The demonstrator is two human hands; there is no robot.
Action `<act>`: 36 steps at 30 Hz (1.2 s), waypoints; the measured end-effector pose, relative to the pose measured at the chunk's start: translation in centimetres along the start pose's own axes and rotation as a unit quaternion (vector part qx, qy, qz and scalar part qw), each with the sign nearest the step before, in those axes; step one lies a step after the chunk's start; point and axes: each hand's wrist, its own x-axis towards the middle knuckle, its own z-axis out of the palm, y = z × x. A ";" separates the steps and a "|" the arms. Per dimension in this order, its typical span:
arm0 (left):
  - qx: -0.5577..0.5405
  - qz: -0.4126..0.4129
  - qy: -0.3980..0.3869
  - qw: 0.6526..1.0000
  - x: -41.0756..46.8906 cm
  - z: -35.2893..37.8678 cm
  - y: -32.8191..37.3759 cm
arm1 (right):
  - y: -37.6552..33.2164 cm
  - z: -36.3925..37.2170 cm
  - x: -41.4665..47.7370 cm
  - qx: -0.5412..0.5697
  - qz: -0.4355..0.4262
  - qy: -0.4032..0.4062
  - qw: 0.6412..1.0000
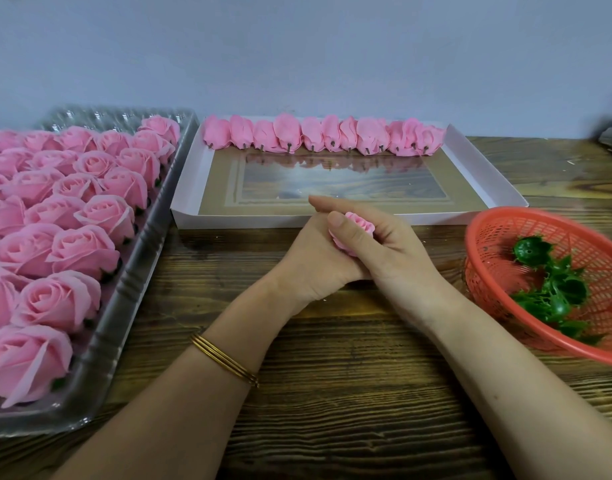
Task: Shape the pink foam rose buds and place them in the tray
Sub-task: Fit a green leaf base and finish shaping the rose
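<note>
Pink foam rose bud (358, 225) is held just in front of the white tray (249, 221), by its near rim and above the wooden table (332, 341). The left hand (315, 261) and right hand (398, 252) are pressed together, fingers curled round the bud, so only its top petals show. My guess is that they are squeezing the petals inward to shape it. Working this close to the tray would keep the set-down short.

- **Far wall of the tray:** a row of finished buds (325, 135) lies side by side, stems pointing toward the near rim. Filling probably runs back to front.
- **Left of the tray:** a clear plastic tray (124, 292) holds open roses (90, 209), likely the supply.
- **Right of the tray, nearer:** a red basket (498, 230) holds green calyx pieces (553, 289).
</note>
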 end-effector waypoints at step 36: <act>-0.063 -0.034 0.065 0.995 0.3 -0.1 -0.7 | -0.6 -0.8 0.5 0.283 0.132 0.081 0.947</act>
